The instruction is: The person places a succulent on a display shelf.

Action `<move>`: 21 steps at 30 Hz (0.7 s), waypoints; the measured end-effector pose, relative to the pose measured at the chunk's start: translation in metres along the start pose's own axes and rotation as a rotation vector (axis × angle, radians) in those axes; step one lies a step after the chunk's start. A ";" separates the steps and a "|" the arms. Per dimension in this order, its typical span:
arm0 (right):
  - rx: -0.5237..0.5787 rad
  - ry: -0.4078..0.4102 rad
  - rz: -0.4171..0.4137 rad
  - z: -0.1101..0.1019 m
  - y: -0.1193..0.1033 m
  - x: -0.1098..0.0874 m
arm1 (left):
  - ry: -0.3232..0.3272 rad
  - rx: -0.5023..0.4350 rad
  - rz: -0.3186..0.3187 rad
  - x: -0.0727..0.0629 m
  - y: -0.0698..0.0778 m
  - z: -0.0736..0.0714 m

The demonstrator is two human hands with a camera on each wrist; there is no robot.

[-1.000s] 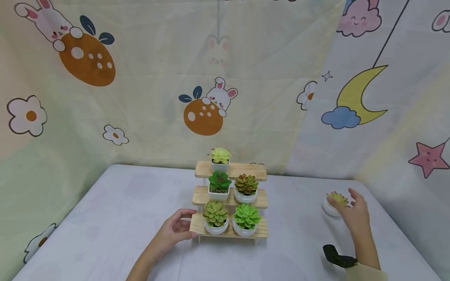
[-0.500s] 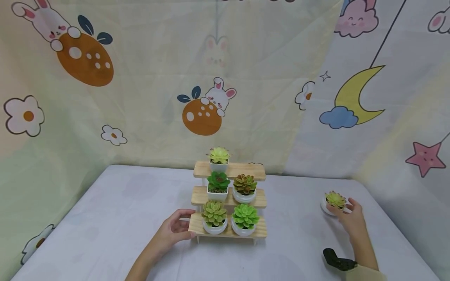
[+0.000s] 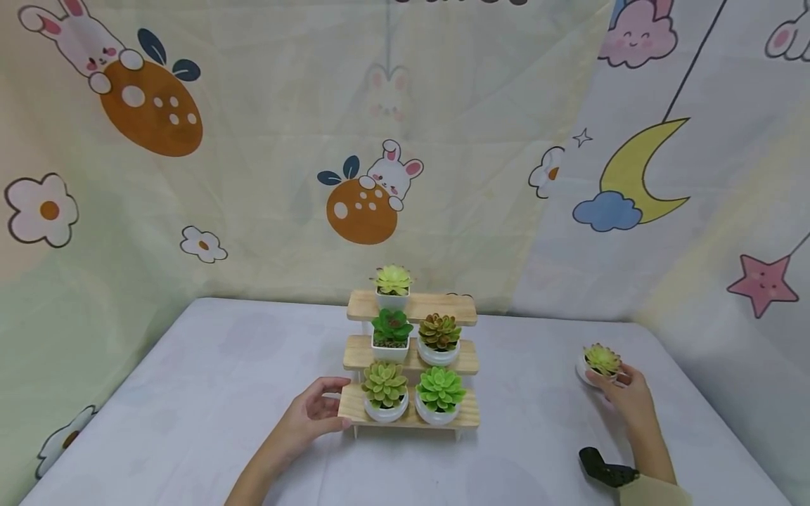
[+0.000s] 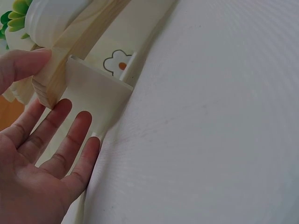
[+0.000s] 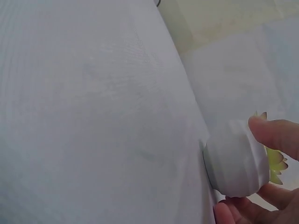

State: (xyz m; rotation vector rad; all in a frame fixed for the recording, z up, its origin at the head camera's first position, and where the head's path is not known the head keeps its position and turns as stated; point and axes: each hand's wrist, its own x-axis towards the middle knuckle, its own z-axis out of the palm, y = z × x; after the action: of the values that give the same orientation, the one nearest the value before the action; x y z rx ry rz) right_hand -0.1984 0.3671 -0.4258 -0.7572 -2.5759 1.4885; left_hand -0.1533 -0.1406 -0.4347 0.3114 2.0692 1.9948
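Note:
At the right of the head view, my right hand [image 3: 631, 399] holds a small succulent [image 3: 601, 360] in a round white pot [image 5: 236, 161]. In the right wrist view the thumb lies along one side of the pot and the fingers along the other, with its base close to the tabletop. My left hand [image 3: 316, 410] grips the left end of the lowest plank of a three-tier wooden plant stand [image 3: 471, 416]. Seen from the left wrist, the thumb [image 4: 35, 63] rests on the plank [image 4: 77, 44] and the fingers reach to its underside.
The stand carries several potted succulents: a pale green one [image 3: 393, 280] on top, a dark green [image 3: 390, 327] and a brownish one [image 3: 439, 332] midway, two more below. A white cloth [image 3: 209, 393] covers the table. A printed curtain [image 3: 266, 176] hangs behind.
My right fingers have closed around the white pot at the right. The left hand stays on the stand's lowest plank. The head view has shifted slightly.

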 end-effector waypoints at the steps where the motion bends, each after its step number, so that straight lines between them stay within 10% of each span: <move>1: -0.008 -0.001 -0.002 0.000 0.000 0.000 | 0.001 -0.001 -0.002 0.000 0.000 0.000; 21: -0.107 0.031 -0.018 0.003 0.003 -0.001 | -0.011 -0.009 0.013 0.000 0.001 0.000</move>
State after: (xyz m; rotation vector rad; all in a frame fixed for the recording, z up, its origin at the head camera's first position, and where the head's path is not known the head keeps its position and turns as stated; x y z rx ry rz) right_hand -0.1974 0.3656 -0.4292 -0.7603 -2.6496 1.3321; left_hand -0.1531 -0.1409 -0.4341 0.3343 2.0561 2.0049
